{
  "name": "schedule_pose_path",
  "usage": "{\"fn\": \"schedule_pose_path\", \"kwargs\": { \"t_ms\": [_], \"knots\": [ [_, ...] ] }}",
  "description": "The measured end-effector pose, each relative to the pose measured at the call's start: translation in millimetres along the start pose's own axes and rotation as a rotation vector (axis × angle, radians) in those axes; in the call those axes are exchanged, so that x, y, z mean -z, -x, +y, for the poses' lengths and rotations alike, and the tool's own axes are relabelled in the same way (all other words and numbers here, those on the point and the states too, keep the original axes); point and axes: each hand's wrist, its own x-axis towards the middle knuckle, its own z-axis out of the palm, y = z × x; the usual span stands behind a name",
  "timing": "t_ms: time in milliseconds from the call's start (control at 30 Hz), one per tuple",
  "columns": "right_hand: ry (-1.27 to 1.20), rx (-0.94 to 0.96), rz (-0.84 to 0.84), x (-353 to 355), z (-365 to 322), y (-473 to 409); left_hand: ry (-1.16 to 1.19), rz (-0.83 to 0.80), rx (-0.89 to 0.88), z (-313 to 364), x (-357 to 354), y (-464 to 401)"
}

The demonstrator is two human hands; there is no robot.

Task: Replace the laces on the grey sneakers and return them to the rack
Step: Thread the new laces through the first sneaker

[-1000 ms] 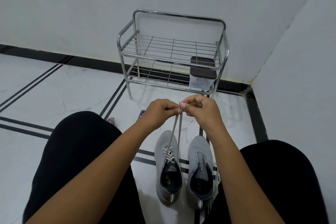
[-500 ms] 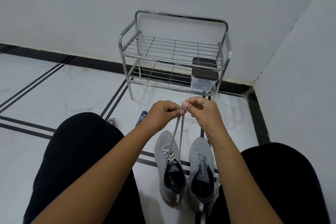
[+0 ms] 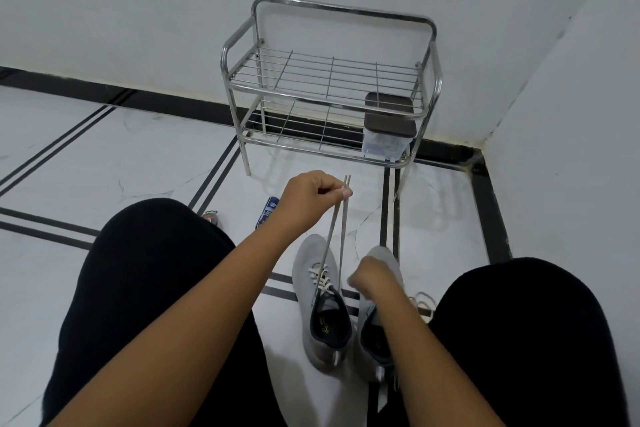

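No brand name can be read here: the left grey sneaker [image 3: 320,291] has a small pale mark on its dark insole, and the small blue packet [image 3: 267,217] on the floor has some print, but both are too small to make out. The left hand [image 3: 309,193] pinches the two ends of the grey lace [image 3: 334,236] together and holds them up, so the two strands run tight down to the shoe, where the lower eyelets carry a whiter cross lacing. The right hand [image 3: 367,279] is low, over the toe of the right grey sneaker [image 3: 375,329]; it is blurred, the fingers look curled, and I cannot tell if it grips something. This hand and arm hide much of that shoe. Both sneakers stand side by side on the glossy white marble floor [image 3: 114,163] with black stripes, between the person's knees in black cloth. A loose whitish lace [image 3: 423,302] lies beside the right shoe, partly hidden. Farther away, the chrome tube rack [image 3: 332,76] with wire shelves stands against the wall. On its lower shelf sits a clear plastic box [image 3: 386,137] with a dark brown lid; what it contains is unclear.
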Motion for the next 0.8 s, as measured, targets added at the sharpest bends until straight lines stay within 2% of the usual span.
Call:
{"fn": "schedule_pose_path", "kwargs": {
  "t_ms": [67,167,367,600,700,800],
  "knots": [
    [0.081,0.021,-0.039,-42.4,3.2,-3.5,0.012,0.009,0.008,-1.1,-2.2,-1.0],
    [0.107,0.077,0.018,-74.4,6.8,-7.5,0.028,0.007,0.037,-3.8,-3.4,-3.9],
    [0.181,0.141,0.115,-83.0,5.7,-17.8,0.089,0.040,0.088,-10.2,1.7,-11.3],
    [0.303,0.193,0.087,-91.2,1.0,-29.7,0.185,0.141,0.133,-18.4,9.8,-22.7],
    [0.291,0.173,0.033,-90.0,0.5,-30.7,0.184,0.110,0.132,-18.8,9.5,-23.8],
    [0.170,0.132,-0.050,-74.1,-6.9,-32.1,0.151,0.055,0.122,-17.9,10.0,-24.4]
  ]
}}
